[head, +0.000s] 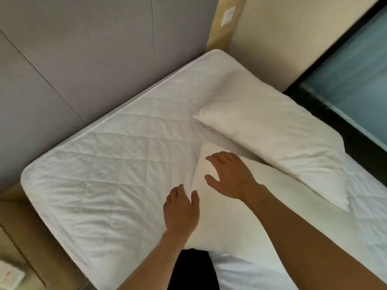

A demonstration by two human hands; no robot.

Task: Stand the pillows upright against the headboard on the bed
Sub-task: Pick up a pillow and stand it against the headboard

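Pillows of soft white fabric lie flat on the quilted white mattress (104, 155): near pillow (236, 222) under both spread, empty hands, left (181, 210), right (229, 176); far pillow (278, 139) right, apart from the grey padded headboard (83, 59).

The quilted bed (109, 155) lies bare up to the grey headboard (83, 49); two flat pillows (272, 130) crowd its right half.

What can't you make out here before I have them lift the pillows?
- Head view: near pillow, lower end hidden by the right hand and its forearm.
- Far pillow: underside hidden.
- Left hand: fingertips sunk in fabric, grip unclear.
- Bed: cut off at the frame's bottom edge.
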